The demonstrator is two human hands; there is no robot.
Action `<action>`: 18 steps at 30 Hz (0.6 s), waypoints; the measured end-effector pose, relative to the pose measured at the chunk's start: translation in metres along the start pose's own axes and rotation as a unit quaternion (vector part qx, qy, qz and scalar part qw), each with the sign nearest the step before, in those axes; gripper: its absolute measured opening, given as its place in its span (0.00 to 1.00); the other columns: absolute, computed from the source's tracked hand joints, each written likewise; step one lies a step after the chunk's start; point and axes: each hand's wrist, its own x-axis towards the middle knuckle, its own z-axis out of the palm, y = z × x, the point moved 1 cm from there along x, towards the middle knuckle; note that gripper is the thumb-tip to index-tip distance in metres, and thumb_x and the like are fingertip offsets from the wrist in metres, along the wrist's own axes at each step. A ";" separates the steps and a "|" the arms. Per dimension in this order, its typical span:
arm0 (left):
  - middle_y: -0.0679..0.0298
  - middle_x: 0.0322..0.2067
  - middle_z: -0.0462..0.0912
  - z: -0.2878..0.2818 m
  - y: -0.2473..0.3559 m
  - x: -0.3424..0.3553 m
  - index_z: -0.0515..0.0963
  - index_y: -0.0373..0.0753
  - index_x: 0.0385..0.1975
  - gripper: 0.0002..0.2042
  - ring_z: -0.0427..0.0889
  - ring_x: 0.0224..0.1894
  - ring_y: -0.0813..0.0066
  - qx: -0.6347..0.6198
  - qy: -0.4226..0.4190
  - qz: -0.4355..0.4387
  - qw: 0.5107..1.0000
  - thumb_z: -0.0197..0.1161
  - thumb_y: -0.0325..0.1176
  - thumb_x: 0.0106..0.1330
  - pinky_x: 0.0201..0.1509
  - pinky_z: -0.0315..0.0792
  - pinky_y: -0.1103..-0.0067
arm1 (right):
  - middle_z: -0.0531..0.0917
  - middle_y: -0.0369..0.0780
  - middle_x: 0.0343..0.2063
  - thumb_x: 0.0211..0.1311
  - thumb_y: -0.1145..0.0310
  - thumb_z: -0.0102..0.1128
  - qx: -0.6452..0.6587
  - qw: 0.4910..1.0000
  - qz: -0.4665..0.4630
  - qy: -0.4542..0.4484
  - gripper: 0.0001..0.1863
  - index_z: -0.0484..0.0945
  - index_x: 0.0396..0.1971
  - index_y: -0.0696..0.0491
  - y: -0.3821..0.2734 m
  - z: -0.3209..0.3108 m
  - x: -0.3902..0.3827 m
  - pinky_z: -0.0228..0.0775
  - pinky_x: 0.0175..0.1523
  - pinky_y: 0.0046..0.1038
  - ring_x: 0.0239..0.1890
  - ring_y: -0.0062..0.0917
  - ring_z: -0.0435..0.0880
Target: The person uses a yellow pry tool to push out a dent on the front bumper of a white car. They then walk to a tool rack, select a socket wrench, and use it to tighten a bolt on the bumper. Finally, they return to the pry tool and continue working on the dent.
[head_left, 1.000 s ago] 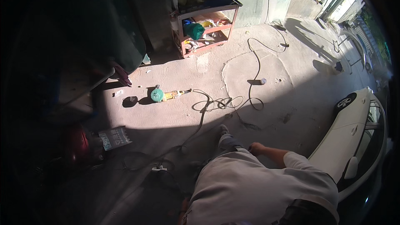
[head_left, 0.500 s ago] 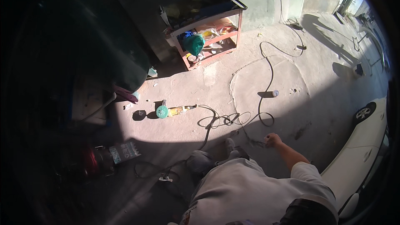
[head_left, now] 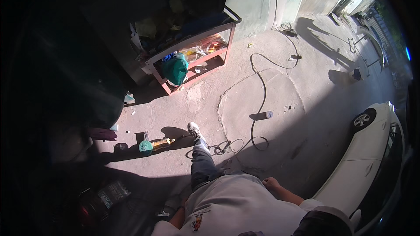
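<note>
My right hand (head_left: 272,184) hangs beside my body at the lower right, its fingers curled with nothing visible in them. Only a dark part of my left hand (head_left: 183,202) shows at my other side; my shirt and the shadow hide its fingers. One of my legs is stretched forward, with the shoe (head_left: 194,129) on the sunlit floor. To the left of that shoe lies a yellow angle grinder (head_left: 162,143) with a round green disc (head_left: 145,147). Neither hand touches it. Its black cord (head_left: 236,146) loops across the floor past my leg.
A red tool cart (head_left: 197,77) with a green bag (head_left: 175,69) stands by the wall. A small can-like object (head_left: 268,114) sits near the cord. At right is a white car (head_left: 350,179). A dark red machine (head_left: 89,207) stands in shadow at lower left.
I have stepped forward, and one leg now reaches into the sunlight near the grinder. My right hand has drawn back nearer my body. Part of my left arm has come into view.
</note>
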 end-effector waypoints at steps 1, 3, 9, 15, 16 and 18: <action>0.45 0.43 0.87 -0.020 0.017 0.032 0.84 0.35 0.44 0.17 0.87 0.45 0.49 0.012 -0.005 0.013 1.000 0.59 0.44 0.70 0.49 0.79 0.61 | 0.91 0.41 0.31 0.68 0.53 0.59 -0.009 1.000 0.009 0.003 0.19 0.89 0.39 0.54 -0.011 -0.010 0.002 0.82 0.43 0.33 0.32 0.28 0.91; 0.45 0.42 0.87 -0.069 0.051 0.090 0.84 0.35 0.43 0.17 0.87 0.45 0.49 0.049 -0.015 0.037 0.998 0.59 0.44 0.71 0.49 0.79 0.61 | 0.91 0.41 0.31 0.67 0.54 0.60 -0.036 0.998 0.044 0.000 0.19 0.88 0.40 0.54 -0.043 -0.034 0.011 0.82 0.43 0.33 0.32 0.28 0.91; 0.51 0.40 0.89 -0.255 0.143 0.183 0.84 0.37 0.43 0.13 0.88 0.43 0.54 -0.175 0.063 0.070 0.980 0.65 0.40 0.66 0.48 0.81 0.65 | 0.90 0.43 0.31 0.67 0.55 0.63 0.118 0.991 -0.002 0.058 0.20 0.86 0.46 0.56 -0.207 -0.133 0.066 0.81 0.41 0.30 0.31 0.28 0.90; 0.56 0.35 0.90 -0.396 0.192 0.206 0.84 0.36 0.45 0.14 0.90 0.40 0.64 -0.105 0.180 -0.006 0.978 0.68 0.38 0.64 0.46 0.81 0.71 | 0.89 0.46 0.39 0.65 0.59 0.63 -0.008 0.985 -0.157 0.064 0.15 0.86 0.46 0.51 -0.413 -0.244 0.131 0.80 0.49 0.36 0.43 0.39 0.89; 0.55 0.35 0.90 -0.400 0.195 0.209 0.84 0.36 0.45 0.14 0.90 0.39 0.63 -0.217 0.174 -0.023 0.960 0.68 0.38 0.64 0.45 0.81 0.71 | 0.89 0.45 0.39 0.65 0.63 0.62 -0.058 0.970 -0.217 0.091 0.13 0.86 0.44 0.52 -0.443 -0.265 0.141 0.80 0.48 0.37 0.43 0.39 0.89; 0.55 0.37 0.88 -0.392 0.198 0.212 0.81 0.30 0.49 0.14 0.89 0.39 0.69 -0.192 0.176 -0.060 0.964 0.66 0.31 0.67 0.43 0.83 0.76 | 0.89 0.45 0.41 0.64 0.68 0.62 -0.122 0.918 -0.352 0.135 0.10 0.86 0.41 0.53 -0.507 -0.315 0.172 0.80 0.49 0.38 0.44 0.40 0.88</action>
